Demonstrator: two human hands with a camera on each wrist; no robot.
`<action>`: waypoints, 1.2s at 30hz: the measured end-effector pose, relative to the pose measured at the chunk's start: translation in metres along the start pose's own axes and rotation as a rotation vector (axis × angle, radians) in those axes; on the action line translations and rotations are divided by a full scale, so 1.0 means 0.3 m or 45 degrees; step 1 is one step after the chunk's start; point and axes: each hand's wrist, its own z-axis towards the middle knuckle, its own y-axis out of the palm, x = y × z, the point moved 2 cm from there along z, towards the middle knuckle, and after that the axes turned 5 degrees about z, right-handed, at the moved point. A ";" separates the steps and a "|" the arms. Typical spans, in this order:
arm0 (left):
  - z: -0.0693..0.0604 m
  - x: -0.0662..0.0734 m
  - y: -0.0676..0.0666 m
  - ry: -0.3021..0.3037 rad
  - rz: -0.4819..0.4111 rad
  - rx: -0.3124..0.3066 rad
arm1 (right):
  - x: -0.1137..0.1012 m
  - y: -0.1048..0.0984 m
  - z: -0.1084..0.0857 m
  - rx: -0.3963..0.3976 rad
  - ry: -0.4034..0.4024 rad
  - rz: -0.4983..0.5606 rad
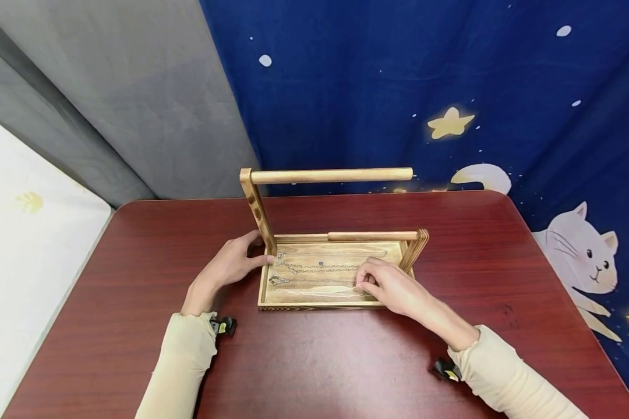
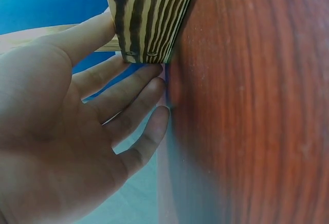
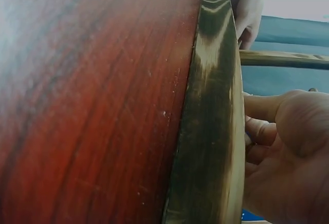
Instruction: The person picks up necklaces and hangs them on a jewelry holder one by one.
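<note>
A wooden jewelry stand [image 1: 262,295], a shallow tray with two bars on posts, sits on the table. Several thin necklaces [image 1: 325,269] lie lengthwise in its tray, some silvery, some pale. At its left end my left hand [image 1: 233,262] holds the stand by the tray's side, thumb over the rim near the tall post and fingers outside, as the left wrist view [image 2: 56,116] also shows. Over the tray's front right part, my right hand [image 1: 393,285] pinches the end of a pale, thin necklace [image 1: 327,290] between thumb and forefinger. The pinched end itself is mostly hidden.
The tall bar [image 1: 330,176] rises above the tray's back, and a lower bar [image 1: 372,236] runs from the right post [image 1: 414,250]. All stands on a dark red table [image 1: 314,366], with a blue curtain [image 1: 346,87] and a grey curtain [image 1: 152,105] behind.
</note>
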 end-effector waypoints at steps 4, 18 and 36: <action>0.001 0.000 -0.006 0.008 0.002 0.003 | -0.003 -0.005 0.001 -0.012 -0.008 0.032; -0.015 -0.017 -0.016 -0.021 0.009 0.011 | -0.026 -0.028 0.006 -0.068 -0.007 0.245; -0.010 -0.003 -0.003 0.017 -0.022 -0.038 | -0.030 -0.060 -0.003 -0.167 0.094 0.655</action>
